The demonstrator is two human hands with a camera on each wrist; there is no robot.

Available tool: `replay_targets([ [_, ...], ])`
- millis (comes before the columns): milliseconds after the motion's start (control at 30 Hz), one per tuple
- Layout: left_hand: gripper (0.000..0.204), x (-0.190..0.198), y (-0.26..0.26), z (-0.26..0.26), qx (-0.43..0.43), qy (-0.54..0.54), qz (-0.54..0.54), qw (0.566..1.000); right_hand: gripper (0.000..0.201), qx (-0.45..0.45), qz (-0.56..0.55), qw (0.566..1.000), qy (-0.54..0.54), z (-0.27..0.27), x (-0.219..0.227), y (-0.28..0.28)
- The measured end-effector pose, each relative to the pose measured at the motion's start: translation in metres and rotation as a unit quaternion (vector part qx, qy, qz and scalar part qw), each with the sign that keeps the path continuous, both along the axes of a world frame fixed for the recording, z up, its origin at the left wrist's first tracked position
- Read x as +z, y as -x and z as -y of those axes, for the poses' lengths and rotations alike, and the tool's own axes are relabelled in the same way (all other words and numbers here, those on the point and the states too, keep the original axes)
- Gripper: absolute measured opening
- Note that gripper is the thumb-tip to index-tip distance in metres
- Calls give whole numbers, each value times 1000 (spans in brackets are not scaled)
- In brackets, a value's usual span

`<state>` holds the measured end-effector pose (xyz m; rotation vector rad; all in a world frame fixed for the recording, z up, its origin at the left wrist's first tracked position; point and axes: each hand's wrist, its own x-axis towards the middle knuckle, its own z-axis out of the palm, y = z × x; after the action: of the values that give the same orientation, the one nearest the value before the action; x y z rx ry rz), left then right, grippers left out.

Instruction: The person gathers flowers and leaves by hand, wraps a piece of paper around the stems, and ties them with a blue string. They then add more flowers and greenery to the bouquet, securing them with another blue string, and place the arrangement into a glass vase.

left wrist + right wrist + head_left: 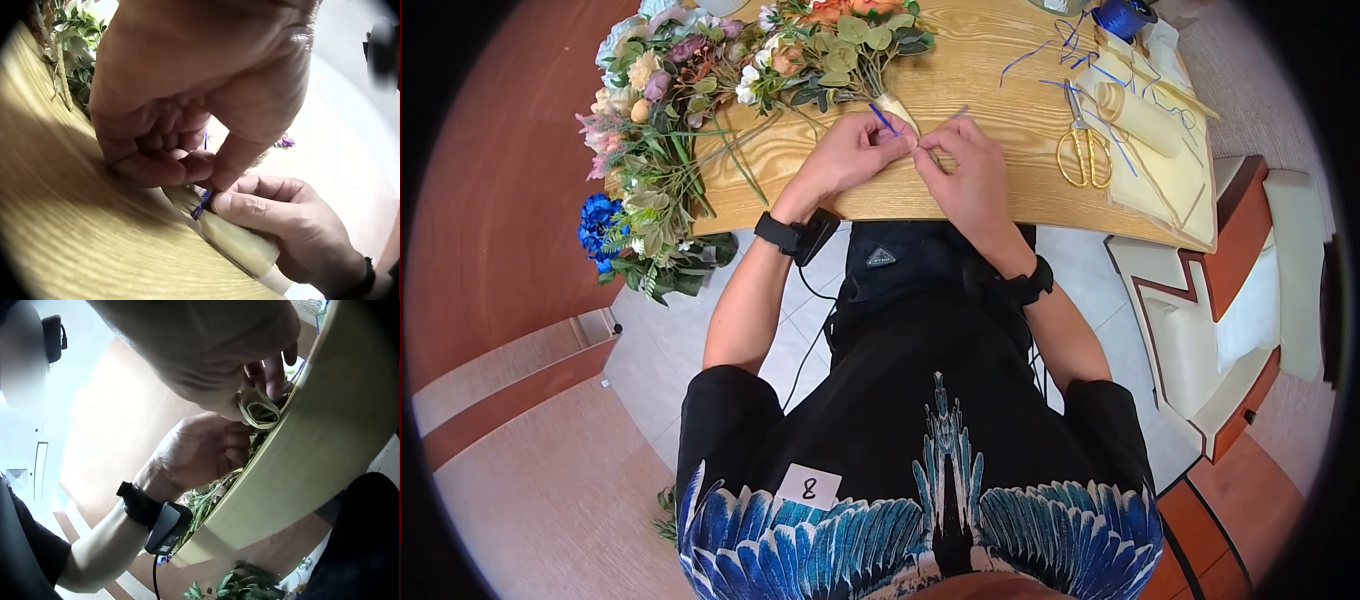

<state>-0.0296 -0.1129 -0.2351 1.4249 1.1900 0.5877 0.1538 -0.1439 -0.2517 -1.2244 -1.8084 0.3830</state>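
A small bouquet (855, 50) of artificial flowers lies on the table, its stems wrapped in cream paper (240, 240). Around that wrap runs a thin blue ribbon (201, 207), knotted or crossed at the stems. My left hand (855, 155) pinches one ribbon end between thumb and fingertips, and the blue tail sticks up past the fingers. Close beside it, my right hand (970, 175) pinches the ribbon at the other side, fingertips meeting the left ones. From the right wrist, the rolled paper end (259, 412) shows under the hand.
More artificial flowers (655, 100) are heaped along the table's left side, with a blue bloom (600, 225) at the edge. Gold-handled scissors (1084, 150), a roll of cream paper (1138, 118), paper sheets, loose blue ribbon and a blue spool (1124, 18) lie at the right.
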Motion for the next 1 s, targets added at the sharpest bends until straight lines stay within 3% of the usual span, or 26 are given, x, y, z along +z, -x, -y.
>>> replay_targets([
  [67, 12, -3, 1, 1, 2, -28, -7, 1000, 9, 25, -64, 997, 30, -5, -3, -1],
  [200, 11, -1, 1, 5, -1, -31, -7, 999, 10, 47, -64, 996, 40, -14, -3, -8],
  [267, 15, -2, -1, 6, 27, -28, 30, 999, 14, 106, -124, 957, 238, -25, -5, -13],
  [300, 15, -2, -1, 6, 28, -29, 30, 999, 14, 107, -124, 958, 237, -28, -6, -15],
  [367, 15, -3, -1, 8, 34, -30, -16, 999, 16, 149, -182, 915, 327, -31, -5, -16],
  [500, 16, -5, 0, 8, 36, -23, 8, 999, 15, 156, -142, 927, 311, -32, 9, -22],
  [567, 16, -4, -1, 8, 35, -16, -3, 999, 13, 199, -284, 850, 396, -31, 13, -24],
  [700, 16, -4, 1, 9, 38, -16, 0, 999, 16, 205, -202, 839, 461, -38, 29, -49],
  [767, 17, -3, 1, 9, 41, -18, 13, 999, 20, 240, -79, 827, 502, -39, 42, -61],
  [800, 17, -4, 1, 9, 42, -18, 14, 999, 20, 240, -77, 827, 503, -40, 43, -63],
  [900, 14, -7, -1, 10, 38, -29, 16, 999, 22, 228, -119, 838, 481, -41, 38, -64],
  [967, 12, -9, -1, 12, 59, -27, 42, 997, 22, 165, -422, 726, 517, -43, 23, -52],
  [1000, 12, -12, -2, 15, 61, -27, 41, 997, 22, 166, -422, 726, 517, -45, 21, -46],
])
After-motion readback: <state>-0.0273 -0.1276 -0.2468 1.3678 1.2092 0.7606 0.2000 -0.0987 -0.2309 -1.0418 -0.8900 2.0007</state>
